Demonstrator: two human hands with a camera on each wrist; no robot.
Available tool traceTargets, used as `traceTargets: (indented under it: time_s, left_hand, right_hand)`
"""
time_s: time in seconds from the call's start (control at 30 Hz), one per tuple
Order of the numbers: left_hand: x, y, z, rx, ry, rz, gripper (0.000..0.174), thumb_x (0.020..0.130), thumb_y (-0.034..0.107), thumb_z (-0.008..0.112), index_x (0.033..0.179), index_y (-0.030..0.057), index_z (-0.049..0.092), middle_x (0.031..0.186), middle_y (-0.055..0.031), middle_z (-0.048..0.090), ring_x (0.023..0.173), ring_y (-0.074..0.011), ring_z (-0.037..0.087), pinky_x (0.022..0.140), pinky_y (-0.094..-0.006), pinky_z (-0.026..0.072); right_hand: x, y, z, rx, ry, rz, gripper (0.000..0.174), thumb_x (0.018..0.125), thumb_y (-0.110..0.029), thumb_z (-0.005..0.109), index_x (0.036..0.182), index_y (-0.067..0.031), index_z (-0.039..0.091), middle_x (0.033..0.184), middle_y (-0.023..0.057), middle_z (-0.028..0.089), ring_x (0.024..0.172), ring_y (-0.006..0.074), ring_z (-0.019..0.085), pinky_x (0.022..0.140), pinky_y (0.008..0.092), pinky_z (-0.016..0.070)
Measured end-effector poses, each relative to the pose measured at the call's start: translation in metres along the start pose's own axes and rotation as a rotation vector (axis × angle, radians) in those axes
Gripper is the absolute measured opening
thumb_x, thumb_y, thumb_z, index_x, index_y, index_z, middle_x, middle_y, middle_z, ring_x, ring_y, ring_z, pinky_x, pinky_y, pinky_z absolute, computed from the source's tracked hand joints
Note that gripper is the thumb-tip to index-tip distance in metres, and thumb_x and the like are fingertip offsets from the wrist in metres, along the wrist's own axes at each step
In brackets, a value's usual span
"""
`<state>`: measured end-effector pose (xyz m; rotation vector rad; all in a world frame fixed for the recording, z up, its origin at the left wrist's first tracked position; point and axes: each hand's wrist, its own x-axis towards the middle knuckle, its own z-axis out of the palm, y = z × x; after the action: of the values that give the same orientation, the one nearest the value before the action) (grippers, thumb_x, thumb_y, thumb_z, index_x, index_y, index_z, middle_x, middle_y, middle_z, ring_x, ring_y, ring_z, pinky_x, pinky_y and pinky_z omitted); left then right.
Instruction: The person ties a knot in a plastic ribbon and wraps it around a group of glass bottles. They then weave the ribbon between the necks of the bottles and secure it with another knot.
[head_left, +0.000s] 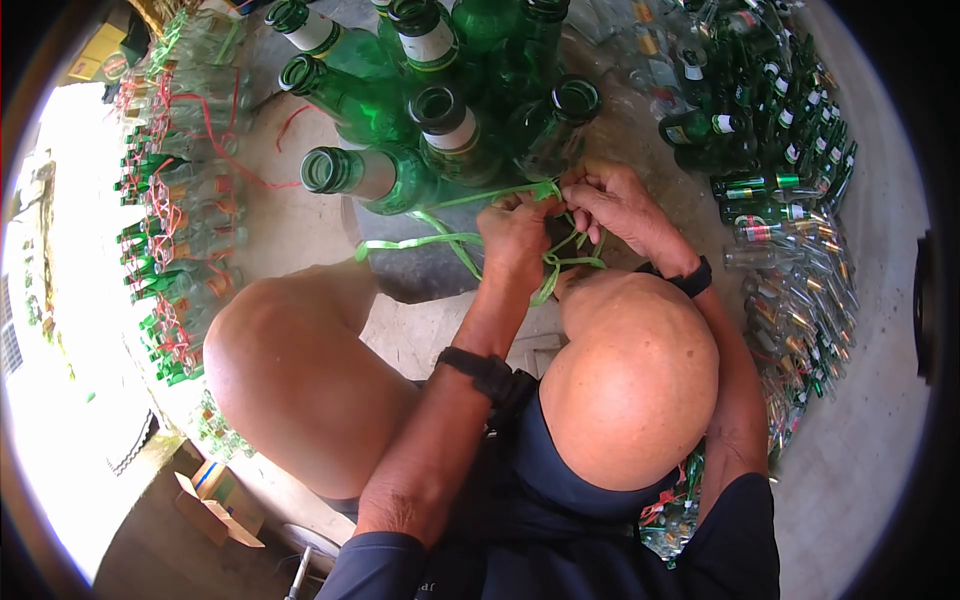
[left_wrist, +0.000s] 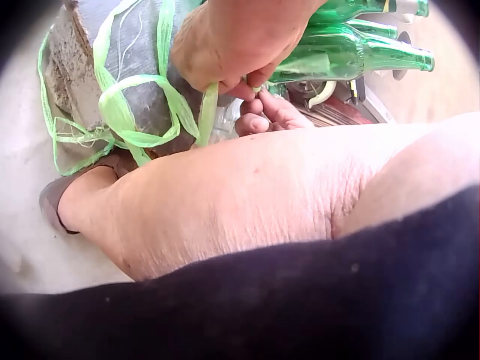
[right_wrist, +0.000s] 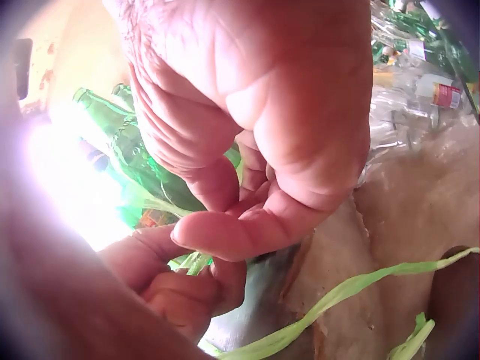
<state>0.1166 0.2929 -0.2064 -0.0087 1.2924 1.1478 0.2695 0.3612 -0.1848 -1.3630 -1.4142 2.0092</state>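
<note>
Several green glass bottles (head_left: 372,180) stand bunched together at the top of the head view, with green plastic twine (head_left: 440,238) running along their near side. My left hand (head_left: 515,235) pinches the twine beside a small bunched knot at the near side of the bottles. Right up against it, my right hand (head_left: 628,208) has its thumb and fingers curled in on the same twine. In the left wrist view, loose loops of the twine (left_wrist: 120,112) hang below the left hand (left_wrist: 232,45). The right wrist view shows the fingertips of both hands meeting, partly hiding the twine between them.
Bundled bottles tied with red twine (head_left: 205,105) line the left side. A large pile of loose bottles (head_left: 790,250) lies along the right wall. My bare knees (head_left: 635,380) flank the work, a dark grey block (head_left: 430,275) stands under the bottles, and a cardboard box (head_left: 220,505) lies lower left.
</note>
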Motion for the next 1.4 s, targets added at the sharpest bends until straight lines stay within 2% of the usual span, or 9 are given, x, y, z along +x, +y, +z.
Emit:
traceTargets:
  time_s: [0.33,0.63,0.8,0.83,0.9,1.13,1.23,1.3,1.4]
  left_hand:
    - [0.006,0.000,-0.006,-0.035,-0.074,-0.055,0.011,0.086,0.003,0.073,0.096,0.0010,0.068,0.085,-0.0069,0.071,0.056,-0.0073,0.055,0.044,-0.0232,0.0341]
    - [-0.005,0.012,-0.004,-0.027,-0.081,-0.114,0.016,0.088,0.006,0.074,0.103,0.0043,0.069,0.086,-0.0041,0.071,0.060,-0.0076,0.059,0.046,-0.0217,0.0336]
    - [0.007,0.003,-0.010,-0.051,-0.125,-0.160,0.014,0.091,0.006,0.073,0.104,0.0013,0.068,0.092,-0.0084,0.072,0.076,-0.0160,0.069,0.062,-0.0270,0.0546]
    - [0.006,0.002,-0.008,-0.050,-0.125,-0.160,0.014,0.091,0.006,0.073,0.104,0.0013,0.068,0.092,-0.0084,0.072,0.076,-0.0160,0.069,0.062,-0.0270,0.0546]
    - [0.005,0.002,-0.005,-0.061,-0.068,-0.134,0.002,0.089,0.004,0.073,0.091,0.0043,0.071,0.076,-0.0026,0.070,0.050,-0.0046,0.048,0.042,-0.0225,0.0282]
    - [0.007,0.001,-0.009,-0.054,-0.114,-0.128,0.001,0.091,0.005,0.070,0.091,0.0039,0.071,0.076,-0.0026,0.070,0.050,-0.0041,0.047,0.042,-0.0222,0.0286]
    - [0.004,0.008,-0.012,0.021,-0.198,-0.156,0.006,0.094,0.009,0.069,0.096,0.0028,0.070,0.084,-0.0043,0.071,0.058,-0.0073,0.057,0.046,-0.0222,0.0382]
    - [-0.001,0.009,-0.007,0.031,-0.139,-0.133,0.008,0.096,0.010,0.066,0.093,0.0042,0.070,0.080,-0.0017,0.069,0.051,-0.0037,0.047,0.041,-0.0223,0.0259]
    - [-0.007,0.011,-0.006,0.030,-0.124,-0.101,0.006,0.096,0.009,0.066,0.093,0.0046,0.069,0.079,-0.0023,0.069,0.050,-0.0041,0.046,0.041,-0.0226,0.0277]
  right_hand:
    - [0.009,0.013,-0.013,0.183,-0.151,0.116,0.020,0.099,-0.020,0.067,0.102,-0.0002,0.069,0.087,0.0059,0.071,0.063,0.0059,0.058,0.049,0.0198,0.0448]
    - [0.019,0.024,-0.019,0.393,-0.214,0.261,0.020,0.098,-0.026,0.072,0.099,-0.0066,0.068,0.087,0.0060,0.073,0.063,0.0048,0.057,0.049,0.0180,0.0425]
    - [0.023,0.026,-0.019,0.385,-0.203,0.263,0.021,0.098,-0.026,0.071,0.099,-0.0059,0.068,0.085,0.0070,0.072,0.062,0.0055,0.057,0.048,0.0183,0.0417]
    - [0.023,0.026,-0.019,0.362,-0.193,0.266,0.020,0.098,-0.026,0.071,0.098,-0.0059,0.067,0.084,0.0073,0.072,0.062,0.0058,0.057,0.048,0.0184,0.0416]
    - [0.023,0.025,-0.017,0.368,-0.180,0.273,0.020,0.098,-0.026,0.071,0.097,-0.0058,0.067,0.083,0.0074,0.072,0.062,0.0062,0.058,0.048,0.0185,0.0415]
    - [0.020,0.025,-0.014,0.330,-0.131,0.254,0.021,0.098,-0.024,0.068,0.090,-0.0056,0.064,0.081,0.0084,0.071,0.061,0.0074,0.057,0.048,0.0200,0.0411]
    - [0.017,0.022,-0.009,0.313,-0.101,0.211,0.021,0.099,-0.023,0.067,0.088,-0.0055,0.063,0.081,0.0083,0.070,0.060,0.0076,0.055,0.048,0.0205,0.0406]
    - [0.014,0.016,-0.004,0.287,-0.070,0.219,0.021,0.099,-0.023,0.066,0.088,-0.0056,0.063,0.082,0.0080,0.070,0.060,0.0077,0.054,0.048,0.0210,0.0403]
    - [0.015,0.016,-0.004,0.261,-0.045,0.217,0.020,0.099,-0.022,0.066,0.087,-0.0059,0.062,0.081,0.0058,0.067,0.060,0.0080,0.052,0.048,0.0222,0.0394]
